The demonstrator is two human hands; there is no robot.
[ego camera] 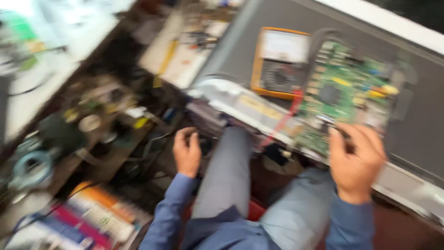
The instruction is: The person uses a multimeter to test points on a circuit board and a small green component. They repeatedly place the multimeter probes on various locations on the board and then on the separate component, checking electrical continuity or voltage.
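Right hand (pixel 355 162) grips green circuit board (pixel 344 95); left hand (pixel 187 150) fisted.

At centre right, the grey back panel (pixel 416 92) is crowded by a green circuit board (pixel 344 88), with a yellow multimeter (pixel 277 62) just beside it and a red lead (pixel 284 120) trailing between. Bare panel is left at the far right. The left half is blocked by a cluttered bench (pixel 92 115); stacked boxes (pixel 92 217) fill the lower left.
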